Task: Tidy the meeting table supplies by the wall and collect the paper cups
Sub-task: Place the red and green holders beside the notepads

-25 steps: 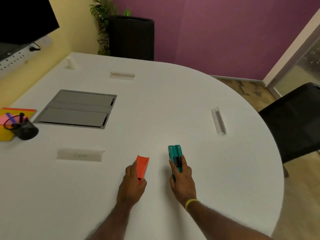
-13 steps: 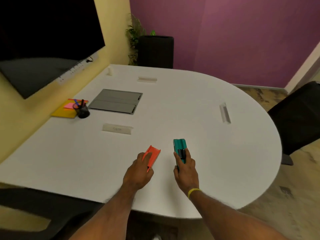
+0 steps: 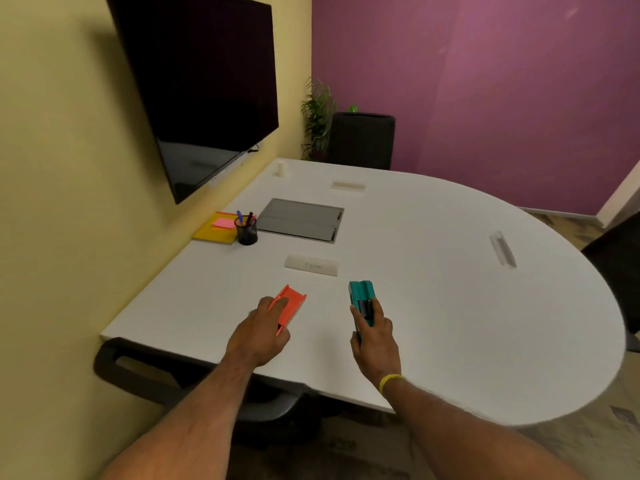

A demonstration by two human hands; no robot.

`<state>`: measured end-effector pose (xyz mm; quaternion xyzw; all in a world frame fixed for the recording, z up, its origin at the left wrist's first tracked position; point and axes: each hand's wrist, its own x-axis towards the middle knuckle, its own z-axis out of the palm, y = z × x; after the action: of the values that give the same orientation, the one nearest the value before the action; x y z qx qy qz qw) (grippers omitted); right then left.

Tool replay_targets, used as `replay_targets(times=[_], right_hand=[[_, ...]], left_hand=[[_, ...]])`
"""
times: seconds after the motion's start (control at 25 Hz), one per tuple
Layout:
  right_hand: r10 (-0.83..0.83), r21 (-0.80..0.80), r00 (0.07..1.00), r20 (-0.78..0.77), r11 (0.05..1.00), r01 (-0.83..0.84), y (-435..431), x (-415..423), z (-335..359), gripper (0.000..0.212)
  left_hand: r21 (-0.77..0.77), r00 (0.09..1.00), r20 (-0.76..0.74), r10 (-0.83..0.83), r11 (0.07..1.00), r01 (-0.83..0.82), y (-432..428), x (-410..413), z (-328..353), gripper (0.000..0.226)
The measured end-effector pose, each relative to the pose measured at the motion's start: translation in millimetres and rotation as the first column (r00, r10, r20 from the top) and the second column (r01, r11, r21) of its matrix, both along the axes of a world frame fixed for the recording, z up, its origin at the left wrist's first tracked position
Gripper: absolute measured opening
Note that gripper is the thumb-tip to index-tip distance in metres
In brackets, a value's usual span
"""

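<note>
My left hand (image 3: pixel 260 332) grips an orange stapler (image 3: pixel 291 306) just above the white table (image 3: pixel 450 306). A teal stapler (image 3: pixel 361 296) is held in my right hand (image 3: pixel 374 336), a little to the right of the orange one. Against the yellow wall lies a yellow notepad (image 3: pixel 211 232) with pink sticky notes (image 3: pixel 223 222) on it. A black mesh pen cup (image 3: pixel 246 232) with several pens stands beside the pad. A small white paper cup (image 3: pixel 280 168) stands at the table's far corner by the wall.
A grey cable hatch (image 3: pixel 301 220) is set into the table. Three clear name-plate holders (image 3: pixel 311 265) (image 3: pixel 348 186) (image 3: pixel 503 249) lie around it. A dark screen (image 3: pixel 207 81) hangs on the wall. Black chairs stand near left (image 3: pixel 145 372) and right (image 3: pixel 616 261). A planter (image 3: pixel 362 140) stands behind.
Both hands keep hold of their staplers. My view has pulled back and swung left, so the wall, screen and notepad are now in sight and the hands point toward the wall side.
</note>
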<state>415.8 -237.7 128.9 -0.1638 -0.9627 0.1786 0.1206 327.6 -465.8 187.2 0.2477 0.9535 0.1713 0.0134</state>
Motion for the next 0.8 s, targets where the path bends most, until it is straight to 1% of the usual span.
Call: replay_targets(times=[0.16,0.24,0.32,0.44,0.72,0.8], right_hand=[[-0.010,0.004,1.000,-0.013,1.000,0.011,-87,-28,13,0.057],[0.002,0.006,1.000,-0.012,1.000,-0.002,-119,-43,17,0.056],[0.028,0.046,1.000,0.006,0.999,-0.028,-141,-64,19,0.055],[0.056,0.065,0.998,0.017,0.996,-0.057,-165,-101,17,0.056],[0.088,0.002,0.993,0.075,0.996,-0.089,-212,-209,-24,0.057],[0.085,-0.010,0.992,0.095,0.996,-0.084,-222,-233,-31,0.057]], left_hand=[[0.021,1.000,-0.017,0.022,1.000,-0.021,-96,-27,11,0.060],[0.034,1.000,-0.015,0.023,0.999,-0.022,-130,-43,14,0.061],[0.050,0.999,-0.020,0.033,0.998,-0.032,-156,-61,15,0.062],[0.079,0.997,0.001,0.082,0.993,-0.082,-185,-88,13,0.062],[0.014,0.990,0.057,0.131,0.991,-0.132,-244,-183,-15,0.061],[0.023,0.986,0.072,0.150,0.988,-0.152,-254,-211,-22,0.062]])
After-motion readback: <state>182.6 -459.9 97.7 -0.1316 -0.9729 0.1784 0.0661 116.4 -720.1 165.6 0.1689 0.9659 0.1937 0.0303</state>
